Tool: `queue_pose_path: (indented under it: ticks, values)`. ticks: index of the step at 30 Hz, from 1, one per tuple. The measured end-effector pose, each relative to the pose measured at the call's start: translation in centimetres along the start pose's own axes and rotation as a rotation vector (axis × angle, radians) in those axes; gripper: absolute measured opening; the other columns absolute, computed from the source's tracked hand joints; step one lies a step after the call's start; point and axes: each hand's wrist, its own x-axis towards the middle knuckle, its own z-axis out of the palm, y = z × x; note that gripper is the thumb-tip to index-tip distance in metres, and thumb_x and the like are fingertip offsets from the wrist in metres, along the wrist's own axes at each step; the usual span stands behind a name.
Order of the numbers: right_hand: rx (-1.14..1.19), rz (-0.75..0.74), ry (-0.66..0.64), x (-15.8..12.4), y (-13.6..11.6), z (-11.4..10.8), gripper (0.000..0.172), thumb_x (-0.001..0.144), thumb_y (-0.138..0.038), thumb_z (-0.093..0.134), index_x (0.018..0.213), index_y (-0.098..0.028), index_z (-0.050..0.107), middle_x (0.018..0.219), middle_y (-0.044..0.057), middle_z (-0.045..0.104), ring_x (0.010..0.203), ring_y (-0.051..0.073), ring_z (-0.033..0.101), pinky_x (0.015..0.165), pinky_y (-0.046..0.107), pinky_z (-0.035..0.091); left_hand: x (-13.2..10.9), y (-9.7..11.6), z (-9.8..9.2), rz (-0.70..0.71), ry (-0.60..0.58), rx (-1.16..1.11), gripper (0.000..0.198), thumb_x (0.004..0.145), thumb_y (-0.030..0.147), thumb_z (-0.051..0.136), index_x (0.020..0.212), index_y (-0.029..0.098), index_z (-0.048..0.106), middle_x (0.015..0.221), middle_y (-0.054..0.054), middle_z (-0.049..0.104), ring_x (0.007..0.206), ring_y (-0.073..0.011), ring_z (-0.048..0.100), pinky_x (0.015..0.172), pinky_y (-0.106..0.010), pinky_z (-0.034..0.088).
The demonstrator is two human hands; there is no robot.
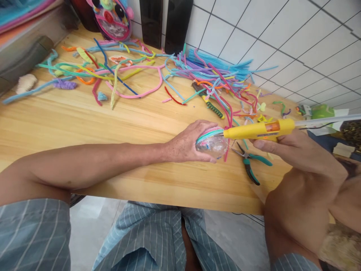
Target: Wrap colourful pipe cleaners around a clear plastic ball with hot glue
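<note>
My left hand (191, 141) is wrapped round a clear plastic ball (217, 146), holding it just above the wooden table. Pink and turquoise pipe cleaners (209, 133) run in a band over the ball's top. In my right hand (299, 150) is a yellow hot glue gun (259, 130), its nozzle touching or nearly touching that band. A clear glue stick (329, 119) sticks out of the gun's back end. Just below the gun lie pliers with teal and black handles (249, 165), jaws toward the ball. The ball's left side is hidden by my fingers.
A pile of blue and purple pipe cleaners (208, 69) lies by the tiled wall (254, 34). Yellow-and-black cutters (213, 107) rest beneath its edge. Loose coloured pieces (121, 75) spread across the back left, near a colourful face-like craft (114, 19). The table's front edge (169, 203) is close to my lap.
</note>
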Motion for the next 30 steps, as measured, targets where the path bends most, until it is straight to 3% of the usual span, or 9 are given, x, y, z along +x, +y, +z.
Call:
queue_pose_path:
  ticks: [4,11,23,30]
  values:
    - [0.089,0.02,-0.06,-0.1,0.0,-0.2,0.063,0.093,-0.09,0.061,0.1,-0.032,0.083,0.086,0.003,0.079,0.077,0.027,0.07,0.066,0.039,0.062,0.0,-0.1,0.1,0.032,0.01,-0.019,0.101,0.077,0.069,0.096,0.158,0.023,0.056,0.154,-0.019,0.067,0.148,-0.0403,0.062,0.129,-0.061,0.049]
    - [0.09,0.058,-0.069,-0.4,0.0,-0.4,0.066,0.091,-0.092,0.06,0.091,-0.03,0.081,0.078,0.002,0.075,0.07,0.023,0.065,0.06,0.035,0.057,0.1,-0.1,0.1,-0.011,0.002,-0.012,0.103,0.073,0.069,0.098,0.157,0.025,0.057,0.155,-0.018,0.067,0.148,-0.0411,0.062,0.129,-0.062,0.049]
    - [-0.011,0.068,-0.052,-0.3,-0.5,-0.2,0.069,0.092,-0.092,0.056,0.08,-0.027,0.074,0.07,0.002,0.064,0.076,0.026,0.063,0.066,0.035,0.053,0.1,0.6,-0.1,-0.065,-0.01,0.017,0.103,0.072,0.063,0.101,0.157,0.024,0.058,0.157,-0.019,0.065,0.149,-0.0414,0.061,0.13,-0.063,0.049]
    - [0.016,0.07,-0.048,-0.6,-1.6,-0.4,0.074,0.091,-0.096,0.055,0.081,-0.026,0.077,0.076,0.003,0.072,0.073,0.023,0.066,0.062,0.034,0.056,-0.1,0.6,0.1,-0.038,-0.005,0.069,0.101,0.074,0.063,0.099,0.157,0.024,0.057,0.157,-0.018,0.066,0.15,-0.0411,0.061,0.129,-0.063,0.048]
